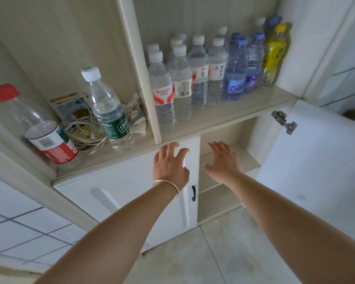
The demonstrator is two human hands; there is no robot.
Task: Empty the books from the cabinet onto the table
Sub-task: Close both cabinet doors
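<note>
The cabinet stood with its right door swung wide and its left door closed — no books showed in the lower compartment. Water bottles lined the shelf above. The left hand lay flat, fingers spread, on the closed door's top corner; the right hand hovered open-fingered at the opening, holding nothing.

cabinet | cream, white doors | right door open, left door closed
</note>
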